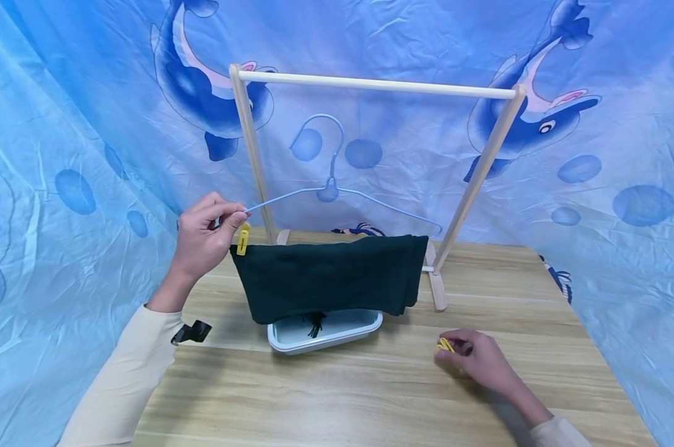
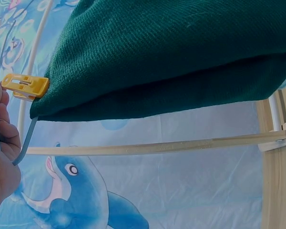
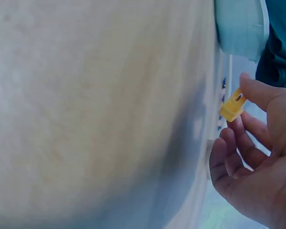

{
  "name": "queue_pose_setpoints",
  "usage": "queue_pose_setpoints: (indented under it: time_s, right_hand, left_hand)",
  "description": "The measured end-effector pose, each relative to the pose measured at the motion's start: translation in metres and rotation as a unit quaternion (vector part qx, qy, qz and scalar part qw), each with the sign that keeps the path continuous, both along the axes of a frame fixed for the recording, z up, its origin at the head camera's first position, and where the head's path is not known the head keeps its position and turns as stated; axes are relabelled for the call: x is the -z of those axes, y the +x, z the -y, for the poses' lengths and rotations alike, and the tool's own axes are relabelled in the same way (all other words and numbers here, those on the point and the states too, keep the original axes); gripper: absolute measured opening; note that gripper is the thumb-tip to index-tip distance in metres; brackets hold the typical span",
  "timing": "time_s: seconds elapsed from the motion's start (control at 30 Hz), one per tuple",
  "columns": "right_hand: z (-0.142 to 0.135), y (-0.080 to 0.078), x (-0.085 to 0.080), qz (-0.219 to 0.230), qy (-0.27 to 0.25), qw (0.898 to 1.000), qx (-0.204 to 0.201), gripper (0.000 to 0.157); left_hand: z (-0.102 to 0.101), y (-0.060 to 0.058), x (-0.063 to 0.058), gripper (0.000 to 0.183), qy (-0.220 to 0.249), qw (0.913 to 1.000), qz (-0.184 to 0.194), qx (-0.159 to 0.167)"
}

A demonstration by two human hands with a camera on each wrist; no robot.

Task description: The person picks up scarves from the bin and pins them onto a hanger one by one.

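Observation:
My left hand (image 1: 205,233) grips the left end of a pale blue wire hanger (image 1: 381,203), its hook pointing up. Over the hanger's lower bar hangs a folded dark green cloth (image 1: 337,276), held in the air. A yellow clothespin (image 1: 243,239) clips the cloth's upper left corner, right by the left fingertips; the left wrist view shows this clothespin (image 2: 26,86) close to the thumb. Lower right, just above the table, my right hand (image 1: 482,360) pinches another yellow clothespin (image 3: 233,105) between thumb and index finger, the other fingers curled below.
A wooden rack with a white top rail (image 1: 376,85) stands behind the cloth. Below the cloth sits a pale basin (image 1: 325,340), partly hidden, with dark strands inside. The wooden table (image 1: 337,397) ends against a blue dolphin-print curtain (image 1: 415,37).

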State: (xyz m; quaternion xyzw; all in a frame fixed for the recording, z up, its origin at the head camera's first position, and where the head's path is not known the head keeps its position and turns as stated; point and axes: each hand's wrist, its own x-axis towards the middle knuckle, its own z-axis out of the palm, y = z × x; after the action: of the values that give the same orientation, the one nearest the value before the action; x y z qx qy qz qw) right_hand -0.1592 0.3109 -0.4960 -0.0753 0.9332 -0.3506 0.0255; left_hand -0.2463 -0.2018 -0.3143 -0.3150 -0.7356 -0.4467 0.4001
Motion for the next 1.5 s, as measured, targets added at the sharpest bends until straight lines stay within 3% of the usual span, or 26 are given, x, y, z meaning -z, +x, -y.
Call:
queue_pose_setpoints:
  time_s: [0.17, 0.4, 0.67, 0.87, 1.1, 1.5]
  right_hand:
    - [-0.006, -0.003, -0.016, -0.044, -0.022, 0.999, -0.007, 0.036]
    - [-0.013, -0.009, -0.055, -0.113, -0.033, 0.993, -0.026, 0.029]
    - [-0.015, -0.023, -0.100, -0.185, -0.045, 0.980, -0.059, 0.030]
    - [-0.012, -0.035, -0.123, -0.230, -0.042, 0.969, -0.082, 0.033]
    - [-0.006, -0.046, -0.148, -0.253, -0.056, 0.960, -0.106, 0.042]
    - [0.004, -0.069, -0.194, -0.309, -0.036, 0.941, -0.136, 0.038]
  left_hand:
    - [0.000, 0.000, -0.001, 0.008, -0.003, 1.0000, -0.001, -0.004]
    - [0.001, 0.000, -0.003, 0.006, -0.006, 0.9999, 0.002, -0.009]
    - [-0.001, -0.002, -0.003, 0.009, -0.001, 1.0000, -0.003, 0.003]
    - [0.000, -0.004, -0.002, 0.008, 0.000, 1.0000, -0.004, 0.008]
    - [0.000, -0.004, -0.003, 0.010, 0.001, 1.0000, -0.001, 0.005]
    - [-0.004, -0.007, -0.004, 0.006, -0.004, 1.0000, 0.006, -0.006]
